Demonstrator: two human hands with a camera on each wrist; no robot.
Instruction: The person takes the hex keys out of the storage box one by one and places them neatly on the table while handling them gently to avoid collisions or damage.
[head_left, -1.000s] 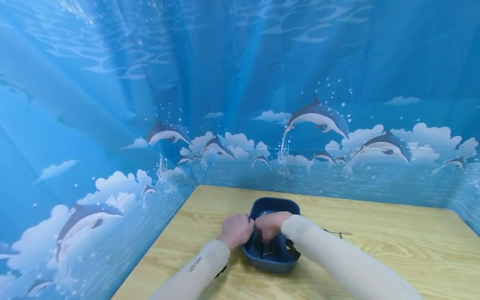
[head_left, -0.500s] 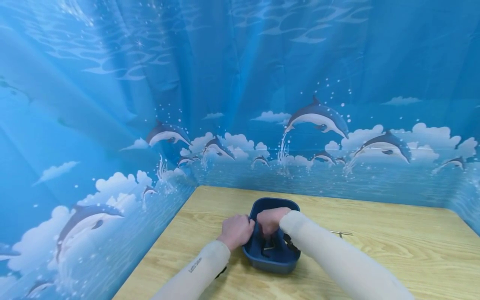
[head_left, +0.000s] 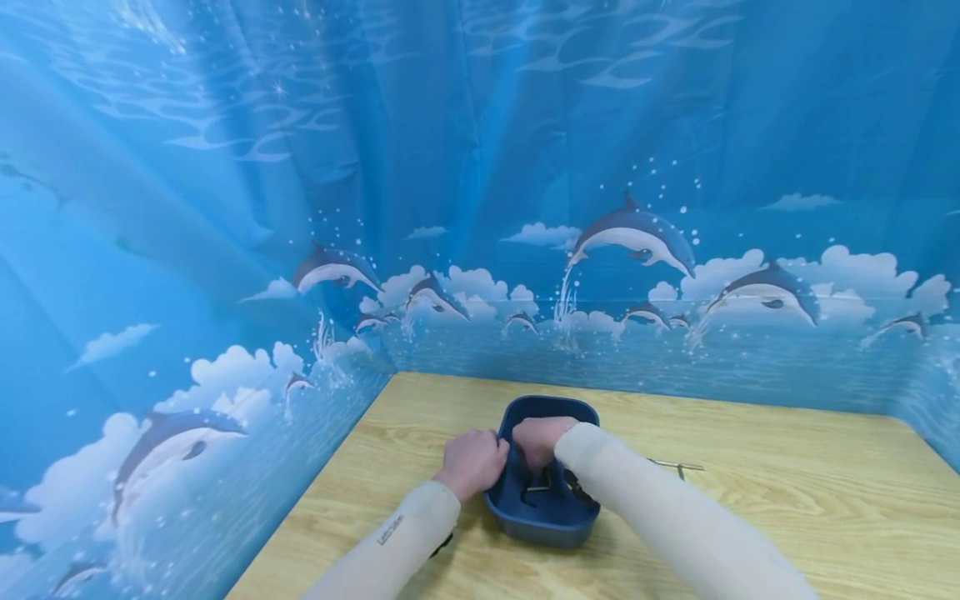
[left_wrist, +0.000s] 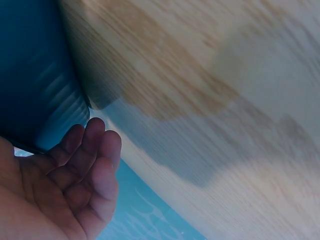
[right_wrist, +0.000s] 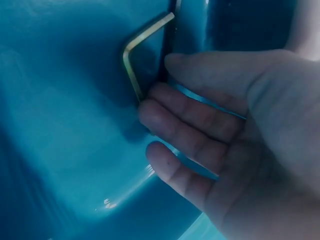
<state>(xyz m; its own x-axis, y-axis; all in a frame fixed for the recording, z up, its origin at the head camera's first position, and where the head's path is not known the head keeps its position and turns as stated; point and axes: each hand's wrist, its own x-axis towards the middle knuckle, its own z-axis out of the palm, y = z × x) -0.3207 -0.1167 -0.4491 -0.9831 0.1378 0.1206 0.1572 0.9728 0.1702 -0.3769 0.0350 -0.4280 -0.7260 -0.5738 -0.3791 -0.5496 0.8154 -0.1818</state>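
Observation:
A deep dark-blue plastic bin (head_left: pixel 551 533) stands on the table. My left hand (head_left: pixel 474 462) grips its left rim, and in the left wrist view the curled fingers (left_wrist: pixel 95 145) lie against the outer wall. Inside the bin, my right hand (head_left: pixel 538 440) reaches down with curled fingers. At its fingertips is a brass-coloured hex key (right_wrist: pixel 131 67), its bent short arm standing out past the fingers. A black hex key (right_wrist: pixel 171 37) runs behind the thumb, and its hooked end (head_left: pixel 528 498) shows low in the bin. The grasp itself is partly hidden by the fingers.
Right of the bin, another metal hex key (head_left: pixel 682 466) lies on the wooden table (head_left: pixel 810 492), partly behind the right sleeve (head_left: pixel 637 483). A blue dolphin-print curtain (head_left: pixel 480 208) surrounds the table at the back and sides.
My right hand has lifted slightly inside the bin, and the brass-coloured hex key has shifted up a little with it. The left hand stays on the rim and the bin stays put.

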